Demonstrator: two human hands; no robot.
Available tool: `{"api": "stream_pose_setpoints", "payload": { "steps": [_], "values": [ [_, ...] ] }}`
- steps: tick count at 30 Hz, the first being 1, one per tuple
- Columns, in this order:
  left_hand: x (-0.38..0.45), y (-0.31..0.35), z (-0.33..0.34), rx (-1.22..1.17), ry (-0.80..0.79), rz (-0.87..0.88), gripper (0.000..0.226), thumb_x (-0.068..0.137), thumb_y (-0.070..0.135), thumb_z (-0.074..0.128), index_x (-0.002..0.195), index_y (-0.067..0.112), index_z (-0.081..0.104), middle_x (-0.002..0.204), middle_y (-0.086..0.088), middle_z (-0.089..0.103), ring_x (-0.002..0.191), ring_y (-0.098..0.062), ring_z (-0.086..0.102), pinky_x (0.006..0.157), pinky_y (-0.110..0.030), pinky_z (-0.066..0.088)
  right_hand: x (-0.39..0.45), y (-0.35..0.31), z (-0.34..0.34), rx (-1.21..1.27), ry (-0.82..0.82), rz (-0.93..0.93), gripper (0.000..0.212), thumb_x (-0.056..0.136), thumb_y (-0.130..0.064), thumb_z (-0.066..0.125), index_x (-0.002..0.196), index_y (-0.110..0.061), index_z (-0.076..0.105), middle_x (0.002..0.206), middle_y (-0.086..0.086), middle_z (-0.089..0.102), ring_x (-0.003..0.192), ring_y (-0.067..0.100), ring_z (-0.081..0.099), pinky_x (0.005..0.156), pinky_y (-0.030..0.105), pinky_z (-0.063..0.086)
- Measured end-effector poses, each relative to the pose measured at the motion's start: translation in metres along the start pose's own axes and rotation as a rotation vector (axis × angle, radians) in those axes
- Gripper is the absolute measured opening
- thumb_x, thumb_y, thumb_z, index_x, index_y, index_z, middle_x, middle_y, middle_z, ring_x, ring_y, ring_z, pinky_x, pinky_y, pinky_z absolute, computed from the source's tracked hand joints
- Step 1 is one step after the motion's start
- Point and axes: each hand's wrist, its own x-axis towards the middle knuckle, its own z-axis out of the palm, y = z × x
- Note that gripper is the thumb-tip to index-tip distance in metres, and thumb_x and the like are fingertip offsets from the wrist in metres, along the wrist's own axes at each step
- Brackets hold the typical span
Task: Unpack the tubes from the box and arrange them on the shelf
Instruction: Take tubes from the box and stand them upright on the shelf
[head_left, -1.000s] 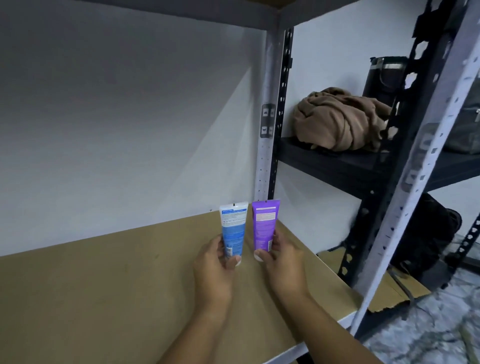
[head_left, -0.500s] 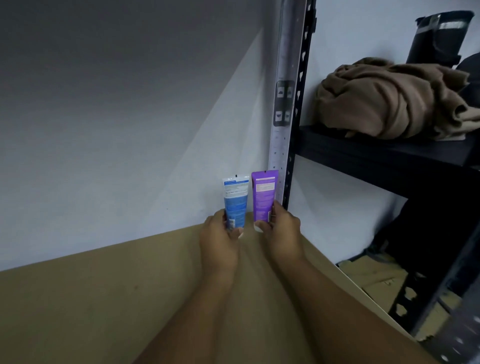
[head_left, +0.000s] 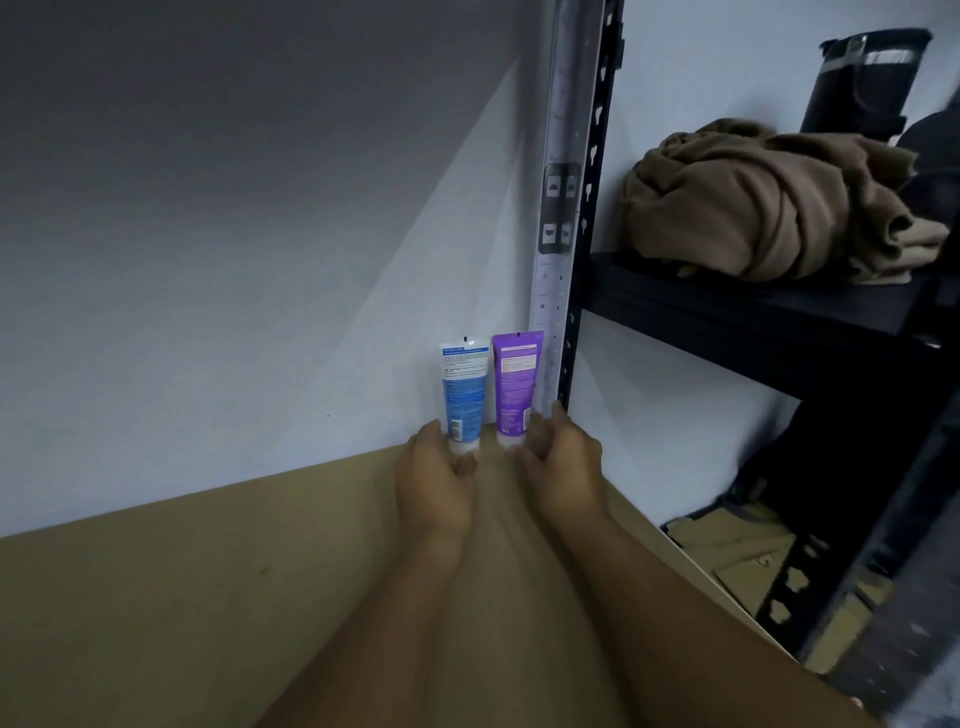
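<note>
Two tubes stand cap-down at the back of the shelf (head_left: 208, 597). Left hand (head_left: 436, 473) fingers pinch the blue tube (head_left: 464, 395) near its cap. Right hand (head_left: 558, 462) fingers curl round the purple tube (head_left: 516, 384), just beside the blue one.

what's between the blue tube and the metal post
The purple tube, held by the right hand, stands between the blue tube and the post, as the head view shows.
</note>
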Motion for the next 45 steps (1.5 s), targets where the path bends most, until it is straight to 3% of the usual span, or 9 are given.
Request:
{"api": "stream_pose_setpoints", "payload": {
  "steps": [2,6,16,19,23,28,33,38,45],
  "values": [
    [-0.021,0.002,-0.008,0.074,-0.003,0.032,0.034,0.082,0.010,0.070,0.116,0.011,0.065,0.106,-0.001,0.070,0.100,-0.019,0.065,0.092,-0.038,0.054,-0.022,0.001,-0.015,0.035,-0.024,0.029,0.028,0.088,-0.019,0.066,0.114,-0.010,0.064,0.104,0.003,0.069,0.098,0.021,0.066,0.079,0.015,0.050],
    [-0.074,0.017,-0.024,0.185,-0.100,0.082,0.034,0.083,0.008,0.068,0.117,0.011,0.069,0.110,-0.006,0.073,0.101,-0.020,0.068,0.093,-0.026,0.050,-0.078,-0.001,-0.055,-0.156,-0.063,-0.029,0.028,0.085,-0.022,0.066,0.108,-0.008,0.069,0.106,0.007,0.072,0.096,0.021,0.067,0.091,0.031,0.052],
    [-0.266,0.097,-0.030,0.056,-0.388,0.311,0.014,0.083,0.007,0.065,0.092,0.013,0.074,0.080,0.002,0.074,0.070,-0.008,0.065,0.070,-0.016,0.050,-0.239,0.011,-0.209,-0.348,-0.247,-0.146,0.015,0.088,-0.027,0.070,0.099,-0.018,0.072,0.084,-0.010,0.062,0.076,0.007,0.056,0.074,0.021,0.044],
    [-0.324,0.103,-0.009,-0.056,-0.419,0.366,0.017,0.089,0.011,0.065,0.103,0.019,0.071,0.078,0.005,0.069,0.066,-0.002,0.059,0.065,-0.002,0.042,-0.280,0.042,-0.254,-0.375,-0.246,-0.054,0.019,0.087,-0.024,0.070,0.105,-0.018,0.071,0.088,-0.007,0.068,0.075,0.005,0.055,0.070,0.016,0.038],
    [-0.385,0.054,0.044,-0.017,-0.632,0.194,0.022,0.089,0.006,0.064,0.109,0.013,0.069,0.090,0.000,0.071,0.080,-0.006,0.066,0.075,-0.012,0.052,-0.335,0.115,-0.286,-0.426,-0.293,0.152,0.019,0.088,-0.020,0.069,0.105,-0.012,0.070,0.089,-0.004,0.066,0.074,0.006,0.057,0.066,0.012,0.039],
    [-0.430,-0.038,0.116,0.252,-0.784,0.032,0.027,0.089,0.005,0.054,0.110,0.016,0.067,0.099,-0.007,0.070,0.093,-0.025,0.067,0.080,-0.033,0.052,-0.381,0.224,-0.279,-0.489,-0.403,0.403,0.023,0.082,-0.021,0.069,0.101,-0.009,0.071,0.095,0.006,0.073,0.090,0.024,0.067,0.078,0.030,0.047],
    [-0.431,-0.097,0.178,0.546,-0.961,0.177,0.056,0.087,-0.002,0.052,0.139,0.016,0.049,0.122,-0.007,0.062,0.112,-0.024,0.059,0.096,-0.037,0.050,-0.398,0.317,-0.241,-0.512,-0.481,0.560,0.036,0.086,-0.027,0.067,0.120,-0.015,0.066,0.115,0.002,0.069,0.111,0.024,0.062,0.090,0.030,0.047],
    [-0.419,-0.137,0.241,0.761,-1.137,0.404,0.069,0.092,0.003,0.052,0.154,0.010,0.023,0.158,-0.011,0.029,0.146,-0.023,0.028,0.120,-0.033,0.022,-0.394,0.376,-0.186,-0.490,-0.548,0.605,0.037,0.080,-0.028,0.071,0.114,-0.013,0.065,0.113,0.010,0.068,0.108,0.029,0.061,0.085,0.031,0.043],
    [-0.420,-0.142,0.264,1.077,-1.083,0.697,0.054,0.094,0.012,0.052,0.143,0.014,0.031,0.139,-0.008,0.049,0.129,-0.027,0.039,0.107,-0.036,0.032,-0.403,0.405,-0.141,-0.499,-0.476,0.624,0.040,0.083,-0.032,0.064,0.117,-0.014,0.054,0.112,0.012,0.060,0.100,0.035,0.061,0.077,0.038,0.049]
  ]
}}
